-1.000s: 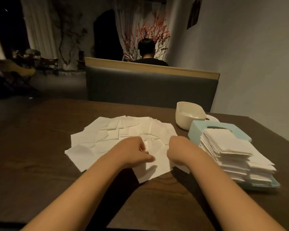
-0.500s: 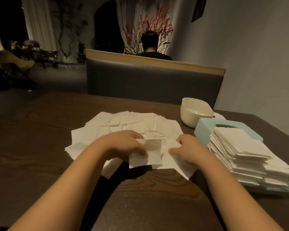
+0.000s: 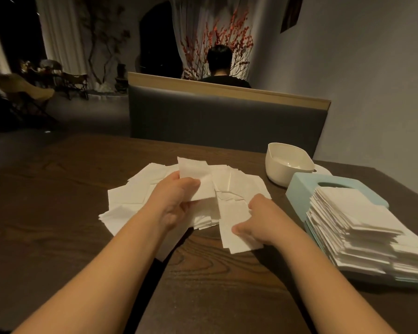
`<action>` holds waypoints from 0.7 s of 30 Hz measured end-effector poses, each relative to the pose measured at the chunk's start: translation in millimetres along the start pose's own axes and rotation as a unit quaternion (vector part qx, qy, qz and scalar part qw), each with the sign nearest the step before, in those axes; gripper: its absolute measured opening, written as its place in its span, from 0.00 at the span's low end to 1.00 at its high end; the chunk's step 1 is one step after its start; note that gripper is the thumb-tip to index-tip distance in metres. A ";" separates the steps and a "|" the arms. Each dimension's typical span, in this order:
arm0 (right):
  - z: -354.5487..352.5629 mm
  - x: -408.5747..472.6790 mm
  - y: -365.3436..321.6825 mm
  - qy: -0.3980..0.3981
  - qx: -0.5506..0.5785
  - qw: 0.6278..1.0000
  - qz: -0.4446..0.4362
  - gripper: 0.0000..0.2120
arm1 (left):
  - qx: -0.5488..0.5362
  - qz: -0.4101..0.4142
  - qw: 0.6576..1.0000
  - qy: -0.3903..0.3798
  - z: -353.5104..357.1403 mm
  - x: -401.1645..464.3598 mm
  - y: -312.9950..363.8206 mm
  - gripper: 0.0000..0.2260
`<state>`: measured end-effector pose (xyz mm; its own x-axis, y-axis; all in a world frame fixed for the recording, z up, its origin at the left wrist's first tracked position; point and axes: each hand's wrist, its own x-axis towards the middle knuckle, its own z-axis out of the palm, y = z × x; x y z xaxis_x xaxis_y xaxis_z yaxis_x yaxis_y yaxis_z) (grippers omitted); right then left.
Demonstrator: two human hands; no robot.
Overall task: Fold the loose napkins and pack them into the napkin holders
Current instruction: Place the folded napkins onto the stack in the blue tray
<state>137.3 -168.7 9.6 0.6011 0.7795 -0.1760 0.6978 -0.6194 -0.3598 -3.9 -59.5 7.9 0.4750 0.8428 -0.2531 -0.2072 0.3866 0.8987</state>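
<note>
- Left hand point(image 3: 176, 201) is gripping a napkin point(image 3: 195, 180), fingers curled around its near edge; it has lifted the sheet off the pile since half a second ago, so this one looks picked out for folding.
- Right hand point(image 3: 256, 220) is resting on the loose napkins point(image 3: 237, 189), fingers bent; whether it is pinching a sheet I cannot tell.
- Folded stack point(image 3: 362, 227) is sitting on the blue holder point(image 3: 302, 189), near right.
- White holder point(image 3: 285, 162) is standing behind it on the table point(image 3: 58, 213).
</note>
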 end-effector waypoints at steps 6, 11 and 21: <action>-3.7 -3.7 5.4 0.007 0.086 0.996 0.015 0.28 | -0.031 -0.049 0.998 -0.034 -4.0 -2.8 -3.6 0.08; 0.9 -5.9 18.1 0.033 0.149 0.988 -0.017 0.05 | 0.018 -0.024 0.999 -0.022 -7.5 -5.2 -3.9 0.10; 7.8 -5.7 12.2 0.067 0.104 0.991 -0.047 0.17 | 0.144 -0.054 0.988 0.034 0.1 -9.0 -0.8 0.08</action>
<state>139.4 -179.9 -0.9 0.5925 0.8054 -0.0145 0.6666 -0.5003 -0.5526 -7.8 -67.4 9.4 0.4205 0.8297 -0.3671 0.0970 0.3612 0.9274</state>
